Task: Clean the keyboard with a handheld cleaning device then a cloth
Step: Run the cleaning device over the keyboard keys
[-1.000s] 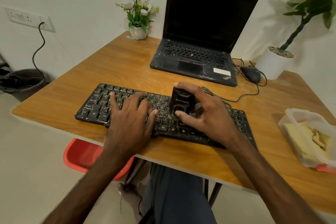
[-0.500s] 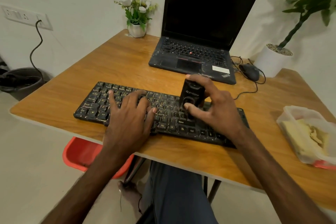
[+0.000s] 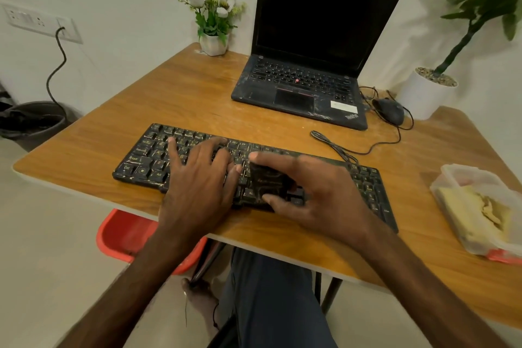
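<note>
now black keyboard [image 3: 147,158] dusty, keys scuffed; cleaning device [image 3: 267,182] black, blurred.

Home desk corner: laptop [image 3: 305,76], potted flowers [image 3: 214,22], wall socket [image 3: 36,22].

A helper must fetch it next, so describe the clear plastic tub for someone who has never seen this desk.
Find the wooden table and follow the black keyboard to the table's right edge. There sits the tub, holding yellowish material. It is the only see-through thing there; the laptop and mouse farther back are black.
</note>
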